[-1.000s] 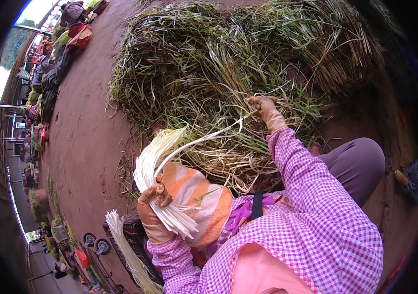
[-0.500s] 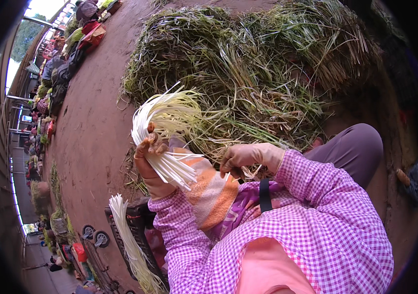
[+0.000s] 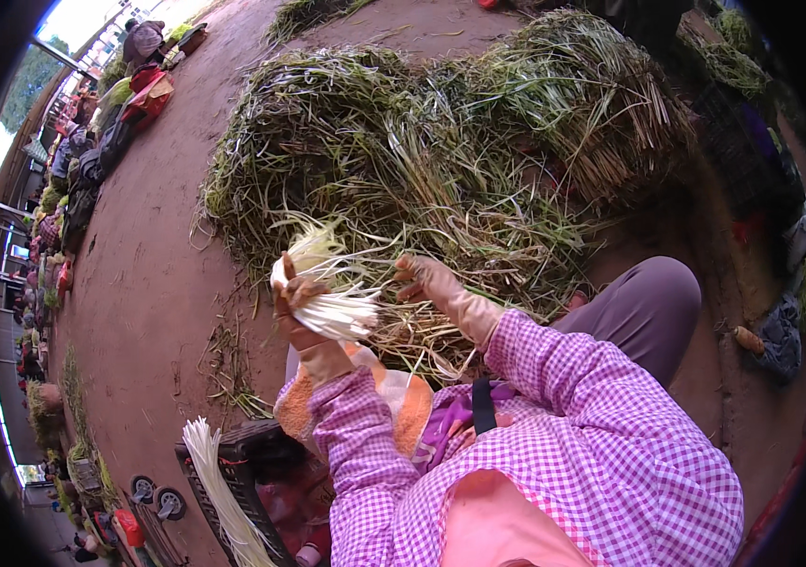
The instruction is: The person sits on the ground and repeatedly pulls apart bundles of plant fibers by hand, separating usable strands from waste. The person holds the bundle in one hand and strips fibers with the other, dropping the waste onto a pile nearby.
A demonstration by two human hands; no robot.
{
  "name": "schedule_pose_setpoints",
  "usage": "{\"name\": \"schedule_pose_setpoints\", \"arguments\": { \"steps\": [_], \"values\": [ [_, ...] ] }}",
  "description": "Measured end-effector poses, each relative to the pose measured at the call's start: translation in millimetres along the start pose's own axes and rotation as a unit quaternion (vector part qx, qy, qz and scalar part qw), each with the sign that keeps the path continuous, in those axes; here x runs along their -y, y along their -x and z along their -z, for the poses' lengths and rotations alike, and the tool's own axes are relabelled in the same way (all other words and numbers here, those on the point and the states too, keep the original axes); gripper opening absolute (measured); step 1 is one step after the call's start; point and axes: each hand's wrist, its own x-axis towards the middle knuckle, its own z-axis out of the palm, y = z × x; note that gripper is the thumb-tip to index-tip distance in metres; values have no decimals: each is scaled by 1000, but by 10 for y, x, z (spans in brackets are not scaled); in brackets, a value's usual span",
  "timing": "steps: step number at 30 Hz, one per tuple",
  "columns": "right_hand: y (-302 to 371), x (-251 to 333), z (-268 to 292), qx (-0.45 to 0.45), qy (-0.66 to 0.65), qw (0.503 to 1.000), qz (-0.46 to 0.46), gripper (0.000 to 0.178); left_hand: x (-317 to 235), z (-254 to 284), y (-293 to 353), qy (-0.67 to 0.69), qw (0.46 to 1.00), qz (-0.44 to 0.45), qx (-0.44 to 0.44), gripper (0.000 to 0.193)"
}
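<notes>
Left hand [image 3: 297, 319] gripping bunch of white stalks [image 3: 344, 316]; right hand [image 3: 439, 288] just beside it, fingers bent.
Bunch sits in left fist, pale leafy ends beyond it, cut ends toward right hand; cannot tell if right fingers pinch a stalk; big grass pile [image 3: 403, 165] beyond both hands; striped towel [image 3: 410, 414] below them on lap; second white bundle [image 3: 217, 480] on black crate [image 3: 256, 444], lower left of left hand.
</notes>
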Motion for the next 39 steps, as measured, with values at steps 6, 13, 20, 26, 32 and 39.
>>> {"name": "schedule_pose_setpoints", "arguments": {
  "steps": [6,13,20,26,32,39],
  "values": [
    [-272,142,926,31,863,501,50,66,-655,-917,-242,-114,984,-120,69,73],
    [359,-64,279,369,803,463,-73,35,-390,-549,-647,-190,980,-62,2,64],
    [-1587,400,804,-135,743,648,-102,16,-215,52,-547,-2,982,23,-188,54],
    [-1828,313,886,-171,651,730,-115,30,-160,-120,-654,-164,963,-23,-213,50],
    [-1177,896,943,-145,293,928,176,15,-50,-130,-599,-206,941,11,-269,50],
    [-478,1274,863,34,97,984,144,27,234,-59,-612,-362,880,88,-296,34]
  ]
}}
